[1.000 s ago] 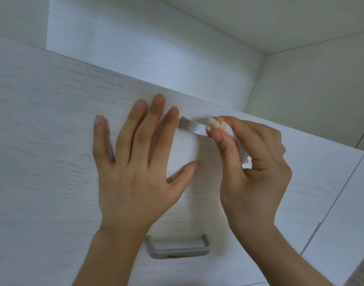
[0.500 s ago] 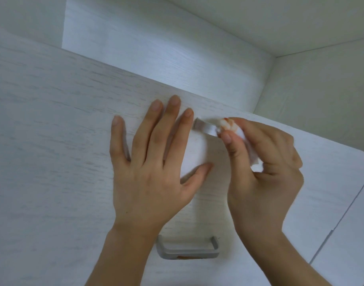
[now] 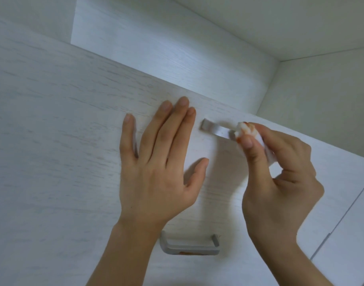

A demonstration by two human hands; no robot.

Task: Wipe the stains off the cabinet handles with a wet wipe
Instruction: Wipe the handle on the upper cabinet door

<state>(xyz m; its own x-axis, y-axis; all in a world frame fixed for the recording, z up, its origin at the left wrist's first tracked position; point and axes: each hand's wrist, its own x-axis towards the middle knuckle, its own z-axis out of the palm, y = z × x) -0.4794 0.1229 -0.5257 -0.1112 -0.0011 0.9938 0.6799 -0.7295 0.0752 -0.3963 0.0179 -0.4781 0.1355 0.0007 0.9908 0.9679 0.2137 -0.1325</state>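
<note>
A grey metal upper handle (image 3: 216, 130) sticks out of the white wood-grain cabinet front (image 3: 53, 141). My right hand (image 3: 280, 178) pinches a white wet wipe (image 3: 246, 130) with orange stains on it and holds it against the handle's right end. My left hand (image 3: 158, 162) lies flat on the cabinet front with straight fingers, just left of that handle. A second grey lower handle (image 3: 189, 245) sits below my hands and carries an orange stain on its front edge.
Above the cabinet front is a recessed white panel (image 3: 156, 44) under the ceiling. A side wall (image 3: 321, 104) closes the corner at the right. Another door with a narrow gap (image 3: 342, 219) lies at the lower right.
My right hand has slid the wipe rightward along the upper handle, so more of the bare handle shows. My left hand stays flat on the front. The view has shifted slightly.
</note>
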